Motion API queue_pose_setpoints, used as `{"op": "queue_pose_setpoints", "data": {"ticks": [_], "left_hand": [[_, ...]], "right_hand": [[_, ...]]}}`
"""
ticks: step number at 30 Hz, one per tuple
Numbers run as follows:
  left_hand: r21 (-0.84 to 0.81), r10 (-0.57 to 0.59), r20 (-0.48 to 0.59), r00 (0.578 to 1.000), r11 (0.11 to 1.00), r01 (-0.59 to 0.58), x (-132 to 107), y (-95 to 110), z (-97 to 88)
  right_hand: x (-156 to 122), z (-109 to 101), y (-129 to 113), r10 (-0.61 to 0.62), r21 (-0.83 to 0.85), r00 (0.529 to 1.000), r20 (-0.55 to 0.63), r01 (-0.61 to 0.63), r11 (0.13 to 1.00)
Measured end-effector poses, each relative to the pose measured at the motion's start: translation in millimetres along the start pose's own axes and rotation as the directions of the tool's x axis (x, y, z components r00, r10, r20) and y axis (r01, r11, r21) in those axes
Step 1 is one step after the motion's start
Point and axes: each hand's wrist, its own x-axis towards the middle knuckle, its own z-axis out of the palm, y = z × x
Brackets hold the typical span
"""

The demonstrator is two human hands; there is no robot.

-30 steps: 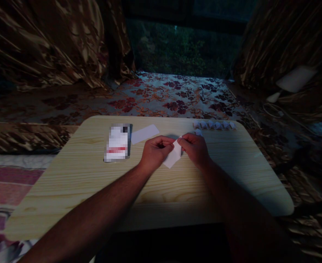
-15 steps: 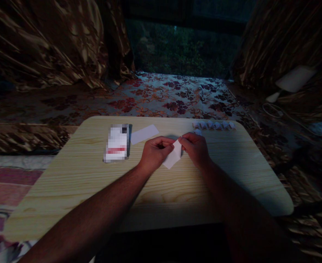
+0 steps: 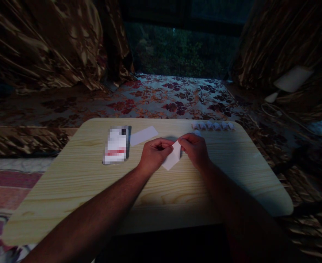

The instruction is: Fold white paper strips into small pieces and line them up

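A small white piece of paper point(image 3: 173, 157) is held just above the light wooden table point(image 3: 76, 182), near its middle. My left hand point(image 3: 154, 153) is closed on the paper's left side with curled fingers. My right hand point(image 3: 196, 148) pinches the paper's upper right corner. The paper's lower corner points down toward me. Part of the paper is hidden behind my fingers.
A white strip of paper point(image 3: 144, 135) lies left of my hands, beside a blurred card or packet point(image 3: 116, 144). A row of several small folded paper pieces point(image 3: 213, 125) sits at the table's far right edge. Flowered cloth point(image 3: 172, 96) and curtains lie beyond the table.
The hands and paper stay almost still; the fingers shift slightly on the paper. The view has tipped a little.
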Motion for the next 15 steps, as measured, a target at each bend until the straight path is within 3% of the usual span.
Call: {"op": "queue_pose_setpoints", "data": {"ticks": [15], "left_hand": [[-0.020, -0.015, -0.013, 1.000, 1.000, 0.014, -0.3, 0.6, 1.2]], "right_hand": [[-0.6, -0.9, -2.3, 0.006, -0.054, 1.000, 0.016, -0.005, 0.999]]}}
